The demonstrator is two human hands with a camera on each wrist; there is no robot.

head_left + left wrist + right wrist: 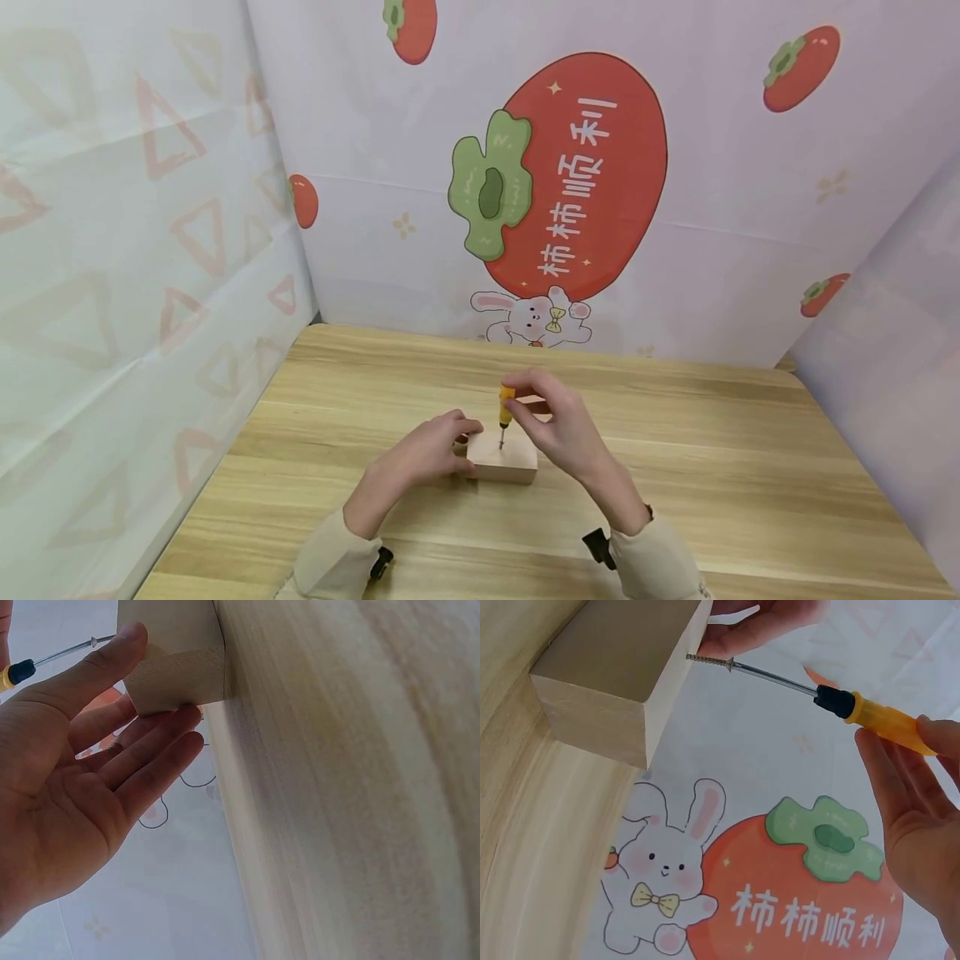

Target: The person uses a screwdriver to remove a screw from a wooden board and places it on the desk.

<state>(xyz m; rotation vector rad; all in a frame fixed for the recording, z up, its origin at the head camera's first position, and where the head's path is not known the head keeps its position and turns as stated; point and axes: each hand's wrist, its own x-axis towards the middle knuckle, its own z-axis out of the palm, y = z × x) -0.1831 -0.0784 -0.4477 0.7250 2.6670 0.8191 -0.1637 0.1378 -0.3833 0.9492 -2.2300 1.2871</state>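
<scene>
Tabletop (720, 483): 2 hands (435, 450) (561, 427) hold block (504, 467) and screwdriver (506, 413).

Booth-like nook; cartoon-printed sheet walls (360, 275); wood-grain tabletop (720, 475)

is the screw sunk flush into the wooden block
No, the right wrist view shows the screw sticking out of the wooden block, its threads exposed, with the screwdriver at its head.
</scene>
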